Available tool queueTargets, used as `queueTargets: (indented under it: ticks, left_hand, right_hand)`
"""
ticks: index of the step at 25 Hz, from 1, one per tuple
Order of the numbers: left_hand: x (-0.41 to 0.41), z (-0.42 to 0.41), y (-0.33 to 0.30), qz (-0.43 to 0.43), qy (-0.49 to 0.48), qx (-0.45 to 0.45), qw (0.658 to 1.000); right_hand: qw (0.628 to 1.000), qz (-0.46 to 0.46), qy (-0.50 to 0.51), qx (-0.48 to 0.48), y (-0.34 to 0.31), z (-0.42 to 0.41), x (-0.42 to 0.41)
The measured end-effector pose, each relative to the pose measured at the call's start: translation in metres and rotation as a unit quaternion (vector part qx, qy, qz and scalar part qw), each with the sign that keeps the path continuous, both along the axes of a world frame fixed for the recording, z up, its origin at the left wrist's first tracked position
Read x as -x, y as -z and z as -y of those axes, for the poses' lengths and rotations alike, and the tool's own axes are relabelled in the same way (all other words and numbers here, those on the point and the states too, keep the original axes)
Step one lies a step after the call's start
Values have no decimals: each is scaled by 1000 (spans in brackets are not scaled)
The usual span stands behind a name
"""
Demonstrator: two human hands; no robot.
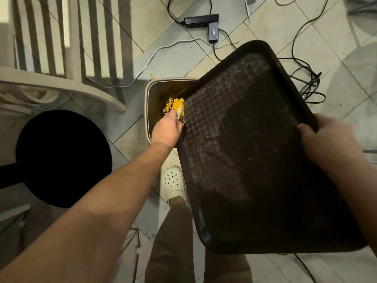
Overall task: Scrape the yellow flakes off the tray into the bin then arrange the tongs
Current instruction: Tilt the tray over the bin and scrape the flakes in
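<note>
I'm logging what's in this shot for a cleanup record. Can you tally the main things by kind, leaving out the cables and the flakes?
Trays: 1, the dark tray
Bins: 1, the beige bin
Stools: 1, the black stool
Chairs: 1, the white chair
Shoes: 1, the white shoe
Power strips: 1, the black power strip
Total: 6

One head-worn view, looking steeply down at your own hands and the floor.

You see from head height, facing forward and down; your forearms run in from the bottom edge, close to the lens; the tray fills the right half, near; the bin and tiled floor lie farther below; wide-angle bending shows at the edges; no second view shares this scene.
</note>
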State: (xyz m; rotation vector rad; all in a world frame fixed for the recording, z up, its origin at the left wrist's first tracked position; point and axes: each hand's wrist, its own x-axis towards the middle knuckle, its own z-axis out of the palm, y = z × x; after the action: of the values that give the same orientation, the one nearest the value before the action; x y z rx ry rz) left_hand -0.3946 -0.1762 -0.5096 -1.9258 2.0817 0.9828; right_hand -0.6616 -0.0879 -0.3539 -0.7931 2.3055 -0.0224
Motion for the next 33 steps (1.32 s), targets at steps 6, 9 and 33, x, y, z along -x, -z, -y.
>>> queueTargets:
  ticks: [6, 9, 33]
  left_hand:
    - [12, 16, 5, 21, -55, -35, 998]
    - [1, 13, 2, 49, -77, -27, 995]
    - [-28, -16, 5, 44, 40, -21, 998]
  right_hand:
    - [1000, -7, 10, 2, 3, -3, -1]
    - [1000, -12, 7, -1, 3, -3, -2]
    - [1000, -4, 11, -15, 3, -4, -7]
